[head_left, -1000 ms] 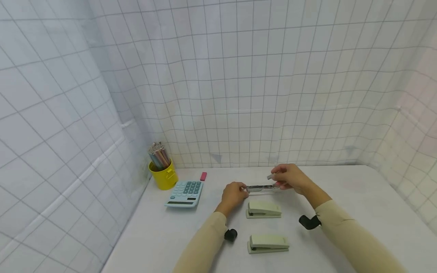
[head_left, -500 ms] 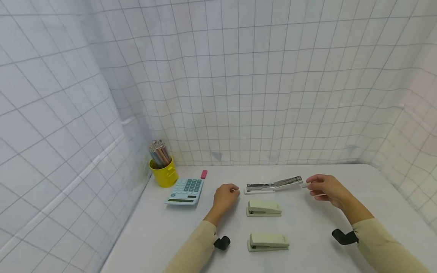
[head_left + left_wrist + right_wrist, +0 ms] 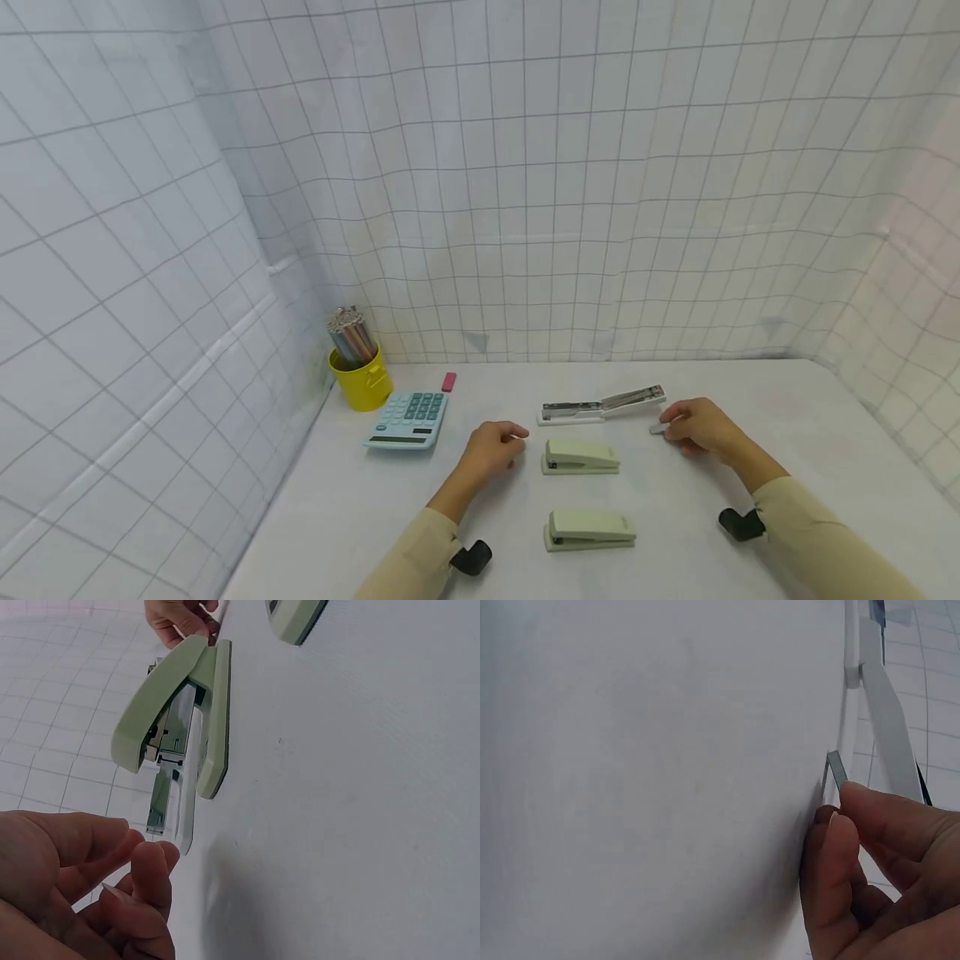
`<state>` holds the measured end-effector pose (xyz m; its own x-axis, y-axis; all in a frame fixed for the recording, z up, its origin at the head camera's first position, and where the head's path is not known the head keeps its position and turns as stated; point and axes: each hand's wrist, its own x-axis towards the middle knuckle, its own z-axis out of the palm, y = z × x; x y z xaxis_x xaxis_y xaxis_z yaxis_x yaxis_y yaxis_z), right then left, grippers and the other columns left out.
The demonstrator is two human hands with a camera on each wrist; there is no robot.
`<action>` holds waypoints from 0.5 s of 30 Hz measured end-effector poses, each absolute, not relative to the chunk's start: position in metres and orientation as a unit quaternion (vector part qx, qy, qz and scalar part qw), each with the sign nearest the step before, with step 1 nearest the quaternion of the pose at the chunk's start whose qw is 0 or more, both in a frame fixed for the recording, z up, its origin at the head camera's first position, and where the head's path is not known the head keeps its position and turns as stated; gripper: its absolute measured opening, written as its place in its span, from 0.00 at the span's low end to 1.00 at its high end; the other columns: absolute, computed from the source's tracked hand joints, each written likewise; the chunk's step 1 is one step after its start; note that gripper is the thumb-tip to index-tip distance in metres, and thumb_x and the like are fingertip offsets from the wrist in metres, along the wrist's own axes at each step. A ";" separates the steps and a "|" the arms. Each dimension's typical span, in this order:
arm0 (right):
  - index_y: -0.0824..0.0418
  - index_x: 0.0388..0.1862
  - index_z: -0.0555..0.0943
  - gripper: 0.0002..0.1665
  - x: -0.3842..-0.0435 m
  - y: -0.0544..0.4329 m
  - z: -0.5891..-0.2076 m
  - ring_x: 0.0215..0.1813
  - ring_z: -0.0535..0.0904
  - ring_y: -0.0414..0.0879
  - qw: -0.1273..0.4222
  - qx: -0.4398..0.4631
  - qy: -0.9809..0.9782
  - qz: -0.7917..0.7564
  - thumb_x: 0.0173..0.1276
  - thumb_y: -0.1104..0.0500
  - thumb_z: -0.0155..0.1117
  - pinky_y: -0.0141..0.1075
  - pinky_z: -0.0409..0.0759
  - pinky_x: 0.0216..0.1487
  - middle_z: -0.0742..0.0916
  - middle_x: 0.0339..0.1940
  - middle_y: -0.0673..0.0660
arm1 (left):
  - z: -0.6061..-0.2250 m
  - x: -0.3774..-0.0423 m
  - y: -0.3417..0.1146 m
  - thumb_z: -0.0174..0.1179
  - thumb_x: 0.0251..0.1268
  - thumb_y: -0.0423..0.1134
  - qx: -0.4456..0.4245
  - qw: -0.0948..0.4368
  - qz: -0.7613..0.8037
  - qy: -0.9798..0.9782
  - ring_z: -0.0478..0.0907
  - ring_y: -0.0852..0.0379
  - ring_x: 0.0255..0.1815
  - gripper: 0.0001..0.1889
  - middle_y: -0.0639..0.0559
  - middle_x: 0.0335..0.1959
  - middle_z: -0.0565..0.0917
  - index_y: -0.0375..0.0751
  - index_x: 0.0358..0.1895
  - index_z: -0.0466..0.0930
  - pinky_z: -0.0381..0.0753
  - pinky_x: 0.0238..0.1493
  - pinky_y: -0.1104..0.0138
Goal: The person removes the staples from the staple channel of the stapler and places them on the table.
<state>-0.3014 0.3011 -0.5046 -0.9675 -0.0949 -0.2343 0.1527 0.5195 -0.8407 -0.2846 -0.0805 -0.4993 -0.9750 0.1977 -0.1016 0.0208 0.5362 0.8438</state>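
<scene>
My right hand (image 3: 701,427) pinches a small grey strip of staples (image 3: 836,769) between thumb and fingers, low over the table at the right. Just beyond it, a white stapler (image 3: 572,421) lies folded wide open, its top arm (image 3: 633,402) tilted up toward the right and its metal channel showing. My left hand (image 3: 491,448) hovers left of the staplers, fingers loosely curled around nothing. Close to that hand is a pale green stapler (image 3: 581,457), which partly covers the white one in the left wrist view. A second pale green stapler (image 3: 590,529) sits nearer the front.
At the left stand a light blue calculator (image 3: 408,421) and a yellow cup (image 3: 362,386) of pens or pencils. A pink eraser-like block (image 3: 448,382) lies behind the calculator. Grid-patterned cloth (image 3: 480,208) hangs along the back and sides of the white table (image 3: 810,433).
Both hands have left the white stapler, which now lies opened out. My right hand moved right with the staple strip, then lowered toward the table; my left drew back toward the front left.
</scene>
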 end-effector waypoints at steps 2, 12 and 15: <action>0.70 0.50 0.82 0.15 -0.301 0.300 -0.503 0.31 0.77 0.46 0.114 0.004 0.881 -0.459 0.64 0.68 0.67 0.39 0.78 0.30 0.83 0.34 0.56 | -0.499 -0.282 -0.084 0.61 0.68 0.35 0.066 0.098 0.484 0.867 0.77 0.58 0.25 0.11 0.51 0.32 0.84 0.39 0.50 0.87 0.75 0.31 0.66; 0.67 0.48 0.85 0.14 -0.297 0.302 -0.504 0.30 0.76 0.47 0.095 -0.003 0.921 -0.378 0.64 0.66 0.68 0.40 0.77 0.31 0.84 0.34 0.55 | -0.504 -0.280 -0.093 0.61 0.71 0.38 0.069 0.122 0.491 0.860 0.78 0.56 0.27 0.11 0.51 0.34 0.84 0.41 0.51 0.86 0.76 0.34 0.64; 0.67 0.48 0.85 0.14 -0.298 0.302 -0.507 0.27 0.75 0.45 0.088 -0.018 0.927 -0.363 0.63 0.66 0.68 0.39 0.75 0.28 0.83 0.31 0.54 | -0.505 -0.279 -0.092 0.61 0.71 0.38 0.070 0.126 0.492 0.859 0.78 0.55 0.27 0.12 0.51 0.34 0.84 0.41 0.52 0.86 0.76 0.34 0.64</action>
